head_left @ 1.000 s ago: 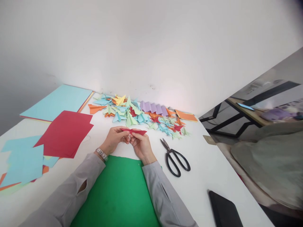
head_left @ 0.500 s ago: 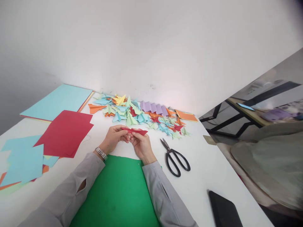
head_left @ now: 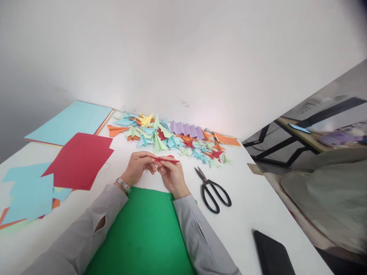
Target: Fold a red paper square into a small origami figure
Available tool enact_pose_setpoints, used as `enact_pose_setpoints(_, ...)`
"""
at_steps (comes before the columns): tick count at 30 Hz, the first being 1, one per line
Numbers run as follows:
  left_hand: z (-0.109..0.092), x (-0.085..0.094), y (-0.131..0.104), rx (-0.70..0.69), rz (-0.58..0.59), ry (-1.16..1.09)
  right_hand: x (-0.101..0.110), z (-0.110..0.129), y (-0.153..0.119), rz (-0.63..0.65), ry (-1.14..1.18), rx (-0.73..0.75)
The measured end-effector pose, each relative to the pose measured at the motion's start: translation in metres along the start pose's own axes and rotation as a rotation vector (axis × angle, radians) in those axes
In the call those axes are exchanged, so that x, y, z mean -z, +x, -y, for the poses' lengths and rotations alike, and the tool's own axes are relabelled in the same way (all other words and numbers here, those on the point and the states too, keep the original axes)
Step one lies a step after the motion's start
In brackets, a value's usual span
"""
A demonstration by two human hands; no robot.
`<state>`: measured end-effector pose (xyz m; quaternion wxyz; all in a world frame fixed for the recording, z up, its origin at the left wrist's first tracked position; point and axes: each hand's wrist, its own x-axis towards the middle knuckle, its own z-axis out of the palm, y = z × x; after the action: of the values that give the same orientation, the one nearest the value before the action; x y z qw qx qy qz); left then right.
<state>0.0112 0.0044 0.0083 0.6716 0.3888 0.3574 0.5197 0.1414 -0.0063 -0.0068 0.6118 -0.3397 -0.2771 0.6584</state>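
Between my two hands is a small folded piece of red paper [head_left: 171, 160], held just above the white table. My left hand [head_left: 140, 167] pinches its left end between thumb and fingers. My right hand [head_left: 172, 175] grips its right part, with the thumb on top; the fingers cover much of the paper. Below my wrists lies a green sheet [head_left: 140, 233]. Beyond my hands is a heap of small folded paper planes [head_left: 157, 142] in several colours. Black-handled scissors [head_left: 211, 189] lie to the right of my right hand, blades pointing away from me.
Red paper sheets [head_left: 80, 160] and light blue pieces [head_left: 31, 196] lie on the left. A stack of large sheets [head_left: 71, 120] rests against the wall. A pleated purple strip [head_left: 186, 130] and orange paper [head_left: 228, 139] lie at the back. A black tablet-like object [head_left: 272, 252] is at front right.
My fingers have shifted slightly on the red paper, and my right hand's fingers now cover more of it. A small red flap shows above the right fingers. Nothing else on the table has moved.
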Motion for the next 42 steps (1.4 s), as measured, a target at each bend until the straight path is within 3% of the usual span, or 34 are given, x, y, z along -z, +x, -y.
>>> enact_pose_setpoints(30, -0.0029, 0.0003, -0.0011, 0.050, -0.003, -0.001, -0.0011, 0.0035, 0.0000, -0.073, 0.056, -0.040)
enact_pose_setpoints(42, -0.0035, 0.0023, 0.0004, 0.047, 0.056, -0.069, -0.0027, 0.0051, 0.0002, -0.085, 0.081, -0.041)
